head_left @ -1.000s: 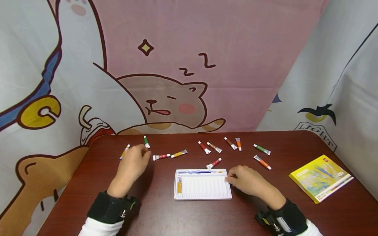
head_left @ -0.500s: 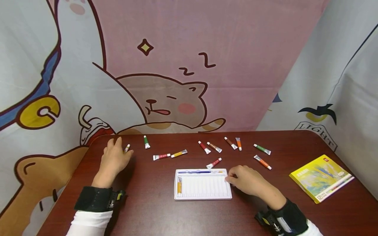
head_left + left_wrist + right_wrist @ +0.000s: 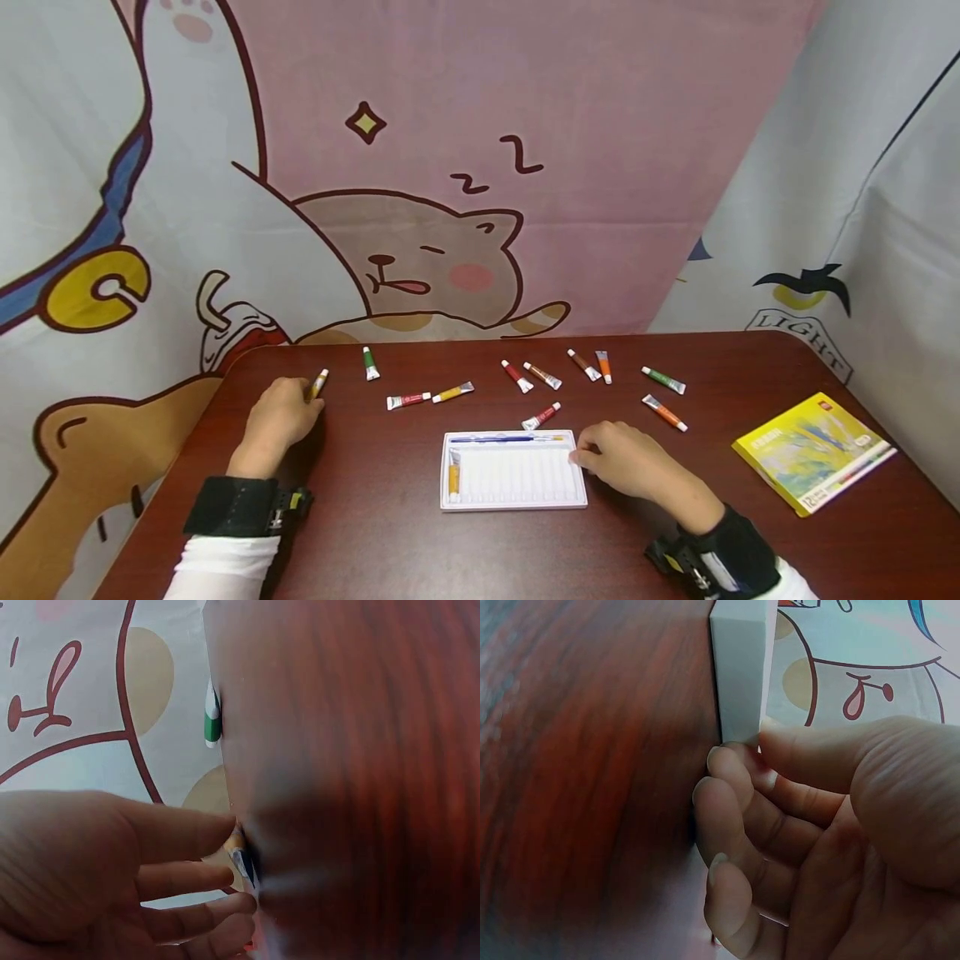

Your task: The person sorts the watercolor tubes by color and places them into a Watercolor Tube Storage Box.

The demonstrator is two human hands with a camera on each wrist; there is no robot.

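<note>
We see table like dark wood, with striped grain, smooth and quite glossy. Tray: white smooth plastic, ribbed inside. Small tubes: smooth, slightly shiny. Yellow box: printed cardboard, we judge. Backdrop: matt cloth, lightly wrinkled. Wristbands: matt black cloth. Sleeves: creased white cloth.

Bare left hand out front, thumb and forefinger in pinch, remaining fingers loosely bent. Bare right hand also pinching, other fingers curled. White-sleeved left arm tilts slightly inward; white-sleeved right arm sharply.
</note>
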